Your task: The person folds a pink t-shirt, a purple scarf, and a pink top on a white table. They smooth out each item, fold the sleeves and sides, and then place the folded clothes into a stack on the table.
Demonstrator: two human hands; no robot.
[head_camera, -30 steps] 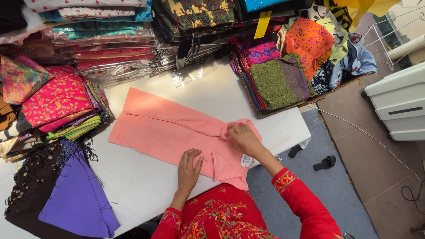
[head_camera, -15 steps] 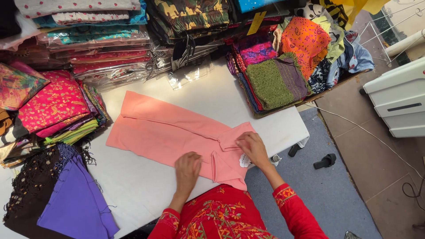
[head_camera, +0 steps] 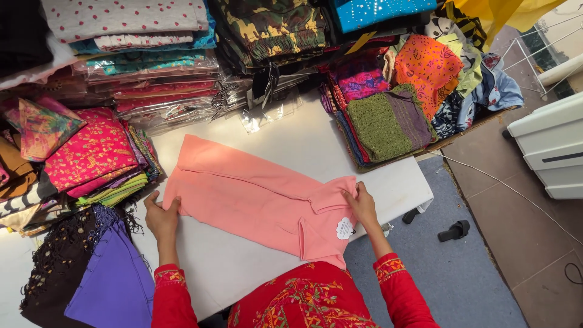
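Item: salmon-pink garment point(head_camera: 255, 200), partly folded, lying flat across the white tabletop point(head_camera: 303, 140) at frame centre, small white tag point(head_camera: 344, 228) near its lower right. Left hand point(head_camera: 161, 218), frame lower left, pinching the garment's left edge. Right hand point(head_camera: 362, 205), centre right, gripping the folded right end. Surrounds: stacked fabrics point(head_camera: 91, 152) at left, purple cloth point(head_camera: 115, 285) lower left, green textile pile point(head_camera: 382, 121) upper right

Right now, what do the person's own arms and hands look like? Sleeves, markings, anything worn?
Both arms wear long bright red sleeves. Each cuff carries a band of multicoloured embroidery, orange and gold with bits of green. The left hand and right hand are bare: no gloves. I can make out no rings, bangles or watch. The red top shows matching floral embroidery on the front.
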